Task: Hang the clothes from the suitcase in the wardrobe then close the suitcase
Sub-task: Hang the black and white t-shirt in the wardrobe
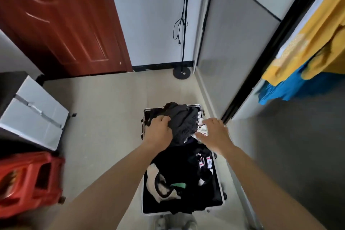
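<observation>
Suitcase (pixel 149 205) open on the floor, centre near, filled with dark and pale clothes; grey garment (pixel 183 123) bunched at its far end, gripped in the curled fingers of the left hand (pixel 158 130). Right hand (pixel 214 132) just right of it, fingers spread and holding nothing, possibly touching white fabric. Wardrobe (pixel 270 46) at right, with yellow garment (pixel 306 46) and blue garment (pixel 298 87) hanging.

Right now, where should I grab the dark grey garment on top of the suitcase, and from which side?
Take the grey garment by its bunched right edge, from above, with the right hand. It lies heaped atop the suitcase, and the left hand grips its left side.
</observation>
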Tool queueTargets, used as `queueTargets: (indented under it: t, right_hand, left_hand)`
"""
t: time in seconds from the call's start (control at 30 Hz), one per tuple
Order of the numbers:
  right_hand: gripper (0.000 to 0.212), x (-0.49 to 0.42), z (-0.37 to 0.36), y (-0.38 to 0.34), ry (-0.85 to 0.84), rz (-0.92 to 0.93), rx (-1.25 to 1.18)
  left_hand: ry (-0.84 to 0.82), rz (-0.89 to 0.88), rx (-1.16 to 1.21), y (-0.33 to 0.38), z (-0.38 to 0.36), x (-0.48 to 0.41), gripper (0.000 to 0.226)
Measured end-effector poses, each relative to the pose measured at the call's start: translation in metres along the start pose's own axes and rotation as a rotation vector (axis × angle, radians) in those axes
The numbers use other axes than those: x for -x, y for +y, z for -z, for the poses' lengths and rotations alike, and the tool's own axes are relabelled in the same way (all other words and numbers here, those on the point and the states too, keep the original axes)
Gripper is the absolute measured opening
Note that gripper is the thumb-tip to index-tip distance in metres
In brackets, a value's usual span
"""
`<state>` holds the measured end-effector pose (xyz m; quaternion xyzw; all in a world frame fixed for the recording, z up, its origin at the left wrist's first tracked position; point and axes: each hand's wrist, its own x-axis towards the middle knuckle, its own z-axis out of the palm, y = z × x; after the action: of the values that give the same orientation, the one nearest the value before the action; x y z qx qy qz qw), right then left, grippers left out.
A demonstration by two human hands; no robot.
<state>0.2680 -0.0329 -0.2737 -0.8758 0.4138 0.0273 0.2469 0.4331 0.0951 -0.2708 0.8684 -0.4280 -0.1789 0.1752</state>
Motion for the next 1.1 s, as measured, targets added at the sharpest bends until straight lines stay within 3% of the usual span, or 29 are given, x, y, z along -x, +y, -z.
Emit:
queueTargets:
  t: [0.37, 0.63, 0.77, 0.9, 1.0, 1.1]
  right_hand:
    - [0.057, -0.020, -0.206, 0.086, -0.227, -0.079, 0.062]
    - [0.055, -0.086, -0.387, 0.186, -0.282, -0.116, 0.046]
    - [0.054, -0.129, -0.450, 0.235, -0.232, -0.113, 0.054]
    - [0.053, -0.180, -0.491, 0.285, -0.031, -0.134, 0.083]
    - [0.067, -0.208, -0.500, 0.313, 0.084, -0.205, 0.065]
    - [0.085, -0.231, -0.502, 0.338, 0.096, -0.253, 0.062]
  left_hand:
    - [-0.183, 0.124, -0.004, -0.107, -0.188, 0.002, 0.042]
    - [-0.249, 0.102, -0.024, -0.199, -0.376, -0.052, 0.040]
    - [-0.275, 0.014, 0.003, -0.214, -0.457, -0.092, 0.041]
    - [-0.203, -0.091, 0.013, -0.205, -0.535, -0.134, 0.044]
    - [-0.154, -0.139, 0.023, -0.192, -0.573, -0.158, 0.055]
    - [-0.165, -0.161, -0.016, -0.177, -0.600, -0.177, 0.075]
